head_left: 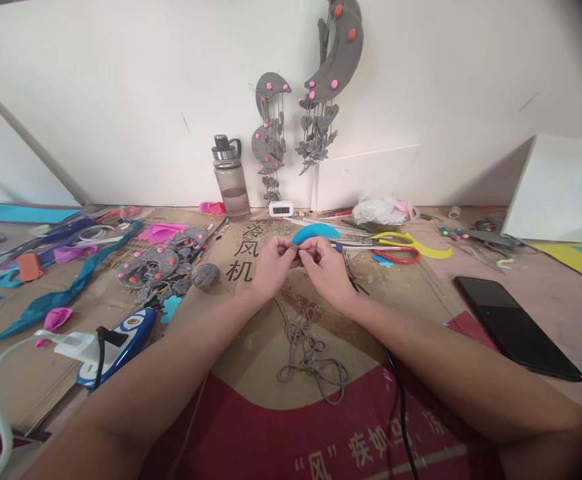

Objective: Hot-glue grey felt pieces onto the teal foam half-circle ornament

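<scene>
My left hand [275, 265] and my right hand [325, 268] meet above the middle of the cardboard, thumbs and index fingers pinched close together. Something small and dark between the fingertips is mostly hidden, so its kind does not show. Just beyond the fingers lies a blue felt piece [315, 232]. Below the hands a loose tangle of grey yarn [311, 353] spreads over the cardboard, one strand running up toward my left wrist. A grey yarn ball [205, 275] sits left of my left hand. Right of my right hand are red-handled scissors [403, 255] and yellow-handled scissors [393, 238].
Grey moon hangings [341, 60] hang on the white wall behind. A water bottle [231, 180] and a small digital clock [281, 209] stand at the back. At left are a grey felt moon piece [153, 267] and a blue-and-white plugged device [121, 347]; at right lies a phone [515, 327].
</scene>
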`<state>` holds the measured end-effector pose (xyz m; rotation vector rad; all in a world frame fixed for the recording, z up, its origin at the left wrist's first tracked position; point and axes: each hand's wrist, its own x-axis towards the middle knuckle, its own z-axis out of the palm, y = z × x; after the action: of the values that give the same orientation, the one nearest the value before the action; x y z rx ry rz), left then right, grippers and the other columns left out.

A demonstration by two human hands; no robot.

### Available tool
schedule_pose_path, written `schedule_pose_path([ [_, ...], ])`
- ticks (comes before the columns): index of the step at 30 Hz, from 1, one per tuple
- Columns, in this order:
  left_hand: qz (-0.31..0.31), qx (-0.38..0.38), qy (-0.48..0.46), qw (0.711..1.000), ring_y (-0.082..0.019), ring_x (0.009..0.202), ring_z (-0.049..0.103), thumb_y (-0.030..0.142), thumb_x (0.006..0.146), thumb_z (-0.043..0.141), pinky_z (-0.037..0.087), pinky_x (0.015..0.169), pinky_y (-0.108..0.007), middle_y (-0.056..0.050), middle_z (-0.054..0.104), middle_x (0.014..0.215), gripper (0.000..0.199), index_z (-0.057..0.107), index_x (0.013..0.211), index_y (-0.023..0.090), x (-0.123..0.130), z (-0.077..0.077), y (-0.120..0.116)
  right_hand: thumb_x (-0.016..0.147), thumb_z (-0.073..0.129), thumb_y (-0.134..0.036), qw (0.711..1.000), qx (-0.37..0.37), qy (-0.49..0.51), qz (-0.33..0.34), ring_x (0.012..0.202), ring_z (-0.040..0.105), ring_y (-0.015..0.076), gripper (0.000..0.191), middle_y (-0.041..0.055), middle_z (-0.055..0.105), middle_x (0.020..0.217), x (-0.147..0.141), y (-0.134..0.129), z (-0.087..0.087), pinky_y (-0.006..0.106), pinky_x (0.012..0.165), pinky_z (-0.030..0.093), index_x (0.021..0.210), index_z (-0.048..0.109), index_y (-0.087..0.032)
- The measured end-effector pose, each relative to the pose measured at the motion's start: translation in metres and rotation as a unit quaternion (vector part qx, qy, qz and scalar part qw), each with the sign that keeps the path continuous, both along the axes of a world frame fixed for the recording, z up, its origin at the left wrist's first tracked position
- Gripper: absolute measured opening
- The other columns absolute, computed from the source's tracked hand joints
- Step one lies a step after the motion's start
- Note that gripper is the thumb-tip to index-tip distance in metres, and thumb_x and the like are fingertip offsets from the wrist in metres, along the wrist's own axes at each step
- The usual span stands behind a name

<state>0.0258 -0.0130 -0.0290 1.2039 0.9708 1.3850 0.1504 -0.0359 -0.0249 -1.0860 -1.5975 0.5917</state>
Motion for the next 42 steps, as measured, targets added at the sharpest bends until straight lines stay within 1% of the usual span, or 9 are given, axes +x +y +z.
schedule_pose_path([
  [5, -0.026, -0.006, -0.080, 0.996, -0.012, 0.069, 0.062, 0.021, 0.070, 0.068, 0.055, 0.074, -0.035, 0.000, 0.063, 0.074, 0.020, 0.054, 0.083, 0.016, -0.001, 0.000, 0.003, 0.082, 0.050, -0.028, 1.000, -0.001, -0.009, -0.003, 0.066, 0.053, 0.0134, 0.011, -0.0003, 0.059, 0.075, 0.002, 0.001, -0.001, 0.028, 0.065, 0.041, 0.087, 0.053, -0.020],
  [16, -0.094, -0.012, -0.133, 0.987, -0.012, 0.072, 0.063, 0.023, 0.060, 0.078, 0.053, 0.084, -0.035, -0.001, 0.066, 0.076, 0.020, 0.066, 0.072, 0.013, -0.004, 0.008, -0.002, 0.082, 0.047, -0.027, 1.000, -0.013, 0.010, 0.000, 0.068, 0.053, 0.0143, 0.010, -0.0002, 0.058, 0.075, 0.005, 0.004, -0.002, 0.028, 0.066, 0.041, 0.085, 0.052, -0.020],
  [20, -0.089, -0.026, -0.119, 0.989, -0.012, 0.070, 0.063, 0.027, 0.060, 0.080, 0.053, 0.084, -0.035, -0.001, 0.066, 0.075, 0.023, 0.068, 0.074, 0.013, -0.004, 0.006, 0.000, 0.081, 0.048, -0.027, 1.000, -0.011, 0.004, 0.008, 0.069, 0.053, 0.0141, 0.011, 0.0003, 0.059, 0.079, 0.004, 0.002, -0.002, 0.028, 0.067, 0.042, 0.087, 0.052, -0.020],
  [26, -0.038, -0.036, -0.135, 0.989, -0.012, 0.069, 0.064, 0.027, 0.060, 0.079, 0.053, 0.080, -0.031, -0.002, 0.066, 0.072, 0.023, 0.066, 0.071, 0.011, -0.015, 0.001, 0.014, 0.084, 0.046, -0.027, 0.998, 0.002, -0.060, 0.027, 0.069, 0.051, 0.0137, 0.012, 0.0015, 0.060, 0.080, 0.002, -0.006, 0.001, 0.028, 0.067, 0.040, 0.087, 0.055, -0.019],
  [31, 0.008, -0.026, -0.156, 0.987, -0.014, 0.074, 0.067, 0.023, 0.064, 0.077, 0.053, 0.080, -0.029, -0.005, 0.068, 0.076, 0.020, 0.063, 0.072, 0.011, -0.036, -0.004, 0.032, 0.086, 0.046, -0.022, 0.977, 0.034, -0.164, 0.133, 0.068, 0.049, 0.0130, 0.012, 0.0005, 0.057, 0.074, -0.006, -0.025, 0.003, 0.027, 0.066, 0.037, 0.086, 0.057, -0.019],
  [35, 0.036, -0.029, -0.181, 0.982, -0.014, 0.074, 0.068, 0.018, 0.069, 0.073, 0.053, 0.075, -0.025, -0.005, 0.068, 0.077, 0.015, 0.062, 0.075, 0.010, -0.051, -0.006, 0.043, 0.085, 0.048, -0.021, 0.955, -0.004, -0.210, 0.211, 0.063, 0.048, 0.0119, 0.011, -0.0011, 0.057, 0.069, -0.017, -0.051, 0.014, 0.026, 0.061, 0.035, 0.090, 0.059, -0.020],
  [37, 0.047, -0.035, -0.192, 0.980, -0.013, 0.074, 0.068, 0.016, 0.072, 0.071, 0.053, 0.073, -0.023, -0.006, 0.069, 0.077, 0.013, 0.061, 0.075, 0.010, -0.055, -0.008, 0.047, 0.086, 0.049, -0.023, 0.951, -0.017, -0.207, 0.230, 0.064, 0.051, 0.0123, 0.018, -0.0008, 0.059, 0.072, -0.022, -0.069, 0.027, 0.025, 0.061, 0.036, 0.102, 0.058, -0.020],
  [39, 0.054, -0.046, -0.198, 0.978, -0.013, 0.075, 0.068, 0.016, 0.073, 0.070, 0.053, 0.073, -0.022, -0.006, 0.069, 0.076, 0.011, 0.061, 0.074, 0.010, -0.057, -0.009, 0.050, 0.087, 0.048, -0.025, 0.943, -0.001, -0.209, 0.260, 0.070, 0.055, 0.0132, 0.020, 0.0012, 0.063, 0.080, -0.024, -0.090, 0.046, 0.025, 0.063, 0.039, 0.104, 0.058, -0.021],
  [42, 0.063, -0.052, -0.204, 0.975, -0.013, 0.075, 0.068, 0.014, 0.074, 0.069, 0.053, 0.076, -0.024, -0.005, 0.068, 0.074, 0.011, 0.060, 0.071, 0.010, -0.058, -0.011, 0.051, 0.089, 0.047, -0.025, 0.890, 0.029, -0.245, 0.383, 0.079, 0.060, 0.0140, 0.022, 0.0023, 0.068, 0.091, -0.021, -0.121, 0.078, 0.025, 0.069, 0.041, 0.107, 0.060, -0.022],
])
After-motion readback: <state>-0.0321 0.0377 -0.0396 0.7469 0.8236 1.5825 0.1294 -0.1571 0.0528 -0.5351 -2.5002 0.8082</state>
